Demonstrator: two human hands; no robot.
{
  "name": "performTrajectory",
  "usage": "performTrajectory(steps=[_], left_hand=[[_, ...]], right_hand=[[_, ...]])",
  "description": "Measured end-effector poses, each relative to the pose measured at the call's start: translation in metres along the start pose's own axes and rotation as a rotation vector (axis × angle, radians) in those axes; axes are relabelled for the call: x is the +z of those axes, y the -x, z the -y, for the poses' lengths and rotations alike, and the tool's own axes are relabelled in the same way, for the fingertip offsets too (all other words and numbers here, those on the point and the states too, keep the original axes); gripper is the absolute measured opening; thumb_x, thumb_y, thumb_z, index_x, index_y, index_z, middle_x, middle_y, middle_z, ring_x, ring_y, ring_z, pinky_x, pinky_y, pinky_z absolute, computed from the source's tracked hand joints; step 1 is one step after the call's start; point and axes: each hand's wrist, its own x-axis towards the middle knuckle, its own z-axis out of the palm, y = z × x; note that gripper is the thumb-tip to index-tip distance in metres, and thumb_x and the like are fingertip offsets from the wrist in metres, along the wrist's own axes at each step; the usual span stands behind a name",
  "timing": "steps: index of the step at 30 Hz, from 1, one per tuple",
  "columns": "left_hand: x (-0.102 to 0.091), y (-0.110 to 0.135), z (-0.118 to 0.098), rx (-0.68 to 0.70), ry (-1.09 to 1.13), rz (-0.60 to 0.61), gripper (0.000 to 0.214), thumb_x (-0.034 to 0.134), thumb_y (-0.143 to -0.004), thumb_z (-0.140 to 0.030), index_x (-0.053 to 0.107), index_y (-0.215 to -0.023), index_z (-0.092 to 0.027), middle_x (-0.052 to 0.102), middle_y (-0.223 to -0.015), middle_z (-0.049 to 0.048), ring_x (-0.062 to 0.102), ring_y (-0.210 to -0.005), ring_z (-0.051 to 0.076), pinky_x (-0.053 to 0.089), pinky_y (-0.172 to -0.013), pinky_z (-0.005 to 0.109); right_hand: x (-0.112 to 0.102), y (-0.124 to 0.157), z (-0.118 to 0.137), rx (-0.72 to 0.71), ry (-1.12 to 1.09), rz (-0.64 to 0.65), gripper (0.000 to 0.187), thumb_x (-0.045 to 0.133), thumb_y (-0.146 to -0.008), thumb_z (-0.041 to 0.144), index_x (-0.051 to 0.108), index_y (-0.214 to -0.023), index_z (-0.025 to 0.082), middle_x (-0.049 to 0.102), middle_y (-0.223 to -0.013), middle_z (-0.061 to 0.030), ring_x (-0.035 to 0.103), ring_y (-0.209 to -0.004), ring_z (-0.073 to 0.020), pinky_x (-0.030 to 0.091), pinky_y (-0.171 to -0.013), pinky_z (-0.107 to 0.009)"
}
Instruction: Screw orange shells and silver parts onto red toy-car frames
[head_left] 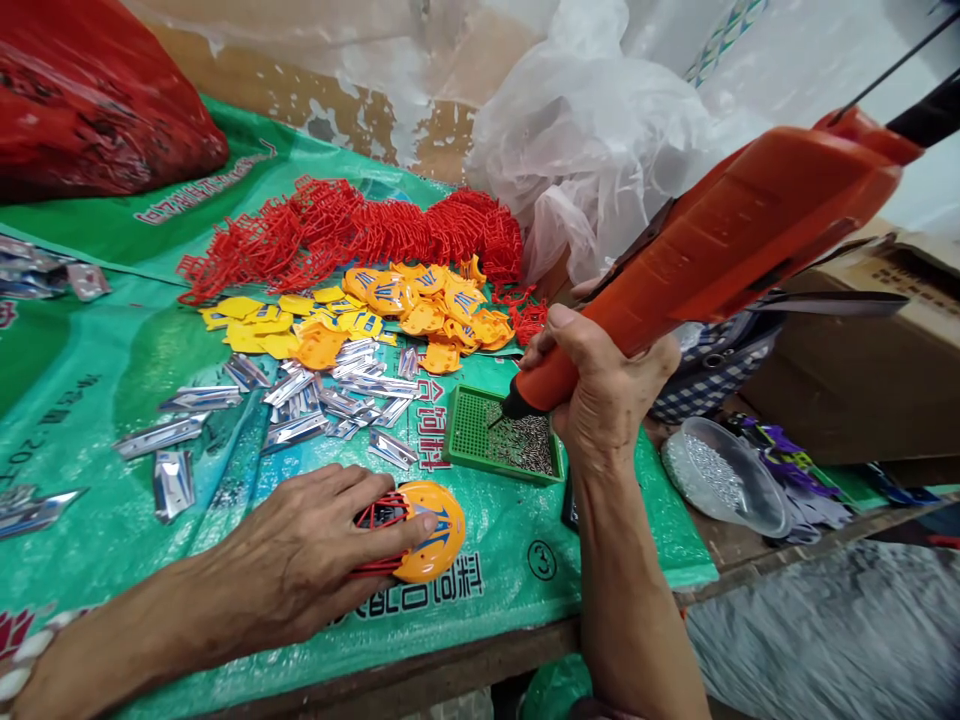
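Observation:
My right hand (611, 385) is wrapped round a red electric screwdriver (720, 240), which slants down to the left. Its thin bit reaches over a green perforated tray (459, 430) of small metal screws (529, 440); whether a screw sits on the tip I cannot tell. Closed over a partly assembled toy piece, my left hand (322, 545) presses it to the green sheet. The piece has a rounded orange shell (446, 525) with blue lettering and a red plastic frame (379, 515) with dark parts inside. My fingers hide part of that frame.
Silvery blade-like parts (300, 405), yellow plates (259, 325), orange shells (431, 300) and red frames (360, 230) lie piled behind. At right are a clear bowl (720, 480) of small shiny pieces and a cardboard box (862, 340). A red bag (97, 110) stands far left.

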Motion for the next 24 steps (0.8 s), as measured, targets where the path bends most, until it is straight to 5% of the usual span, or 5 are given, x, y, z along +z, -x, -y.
performTrajectory(steps=[6, 13, 18, 24], left_hand=[[-0.002, -0.002, -0.001, 0.002, -0.021, 0.009, 0.034, 0.044, -0.099, -0.028, 0.047, -0.132, -0.03, 0.058, -0.103, 0.0098, 0.057, -0.081, 0.026, 0.047, -0.067, 0.038], [-0.004, -0.003, 0.0, 0.023, -0.028, 0.012, 0.034, 0.048, -0.097, -0.029, 0.049, -0.131, -0.029, 0.059, -0.104, 0.0097, 0.057, -0.083, 0.026, 0.047, -0.068, 0.036], [-0.005, -0.004, 0.001, 0.026, -0.021, 0.004, 0.033, 0.047, -0.099, -0.029, 0.048, -0.132, -0.028, 0.06, -0.101, 0.0083, 0.057, -0.081, 0.024, 0.045, -0.068, 0.035], [-0.004, -0.001, 0.001, 0.005, 0.001, 0.019, 0.035, 0.049, -0.099, -0.03, 0.048, -0.134, -0.029, 0.059, -0.103, 0.0065, 0.056, -0.082, 0.022, 0.045, -0.069, 0.033]], right_hand=[[0.006, -0.003, 0.011, -0.082, -0.039, -0.035, 0.023, 0.079, -0.066, 0.025, 0.063, -0.081, 0.02, 0.057, -0.052, 0.0083, 0.056, -0.039, -0.0132, 0.046, -0.037, -0.027], [0.016, 0.007, 0.055, -0.173, -0.09, -0.069, 0.006, 0.069, -0.069, 0.02, 0.066, -0.074, 0.022, 0.053, -0.053, 0.0069, 0.052, -0.038, -0.0137, 0.046, -0.033, -0.031], [0.02, 0.031, 0.083, -0.018, -0.059, -0.08, 0.018, 0.064, -0.065, 0.023, 0.056, -0.049, 0.025, 0.051, -0.05, 0.0038, 0.048, -0.039, -0.0126, 0.044, -0.034, -0.032], [0.018, 0.05, 0.091, 0.057, -0.083, -0.053, 0.012, 0.064, -0.063, 0.025, 0.059, -0.053, 0.027, 0.05, -0.05, 0.0024, 0.049, -0.04, -0.0137, 0.039, -0.031, -0.033]])
